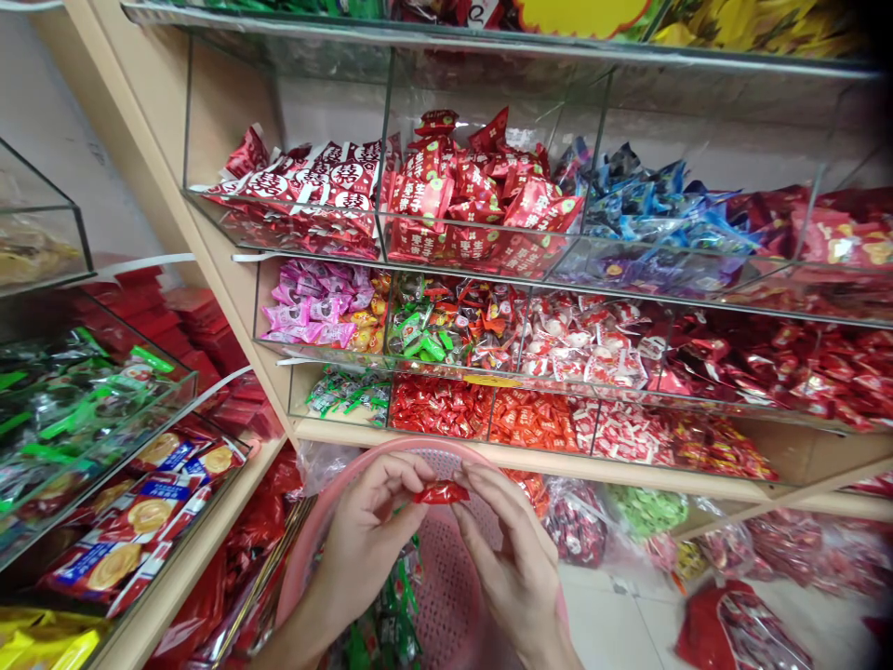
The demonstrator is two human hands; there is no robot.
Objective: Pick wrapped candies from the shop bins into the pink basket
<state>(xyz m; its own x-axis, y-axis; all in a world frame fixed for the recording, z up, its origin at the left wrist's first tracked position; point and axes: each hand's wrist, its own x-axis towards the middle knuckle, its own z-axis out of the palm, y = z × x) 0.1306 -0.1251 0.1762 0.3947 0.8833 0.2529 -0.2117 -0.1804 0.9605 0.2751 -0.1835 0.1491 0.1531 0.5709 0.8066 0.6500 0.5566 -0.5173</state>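
Small red wrapped sweet (pixel 440 492), held near centre over the pink basket (pixel 450 582). Its left end is pinched narrowly by thumb and forefinger of the left hand (pixel 369 540), its right end likewise by the right hand (pixel 509 558). It is judged light, crinkly and slippery, best taken by its ends. Palms are turned inward, wrists kept low. Clear bins (pixel 439 407) are ranged beyond.

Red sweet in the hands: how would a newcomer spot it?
Below the shelf of clear bins, a pink basket sits bottom middle. Over its far rim, the left hand and right hand pinch the red sweet by its ends. Only this one is held singly; the rest lie heaped in bins or bags.
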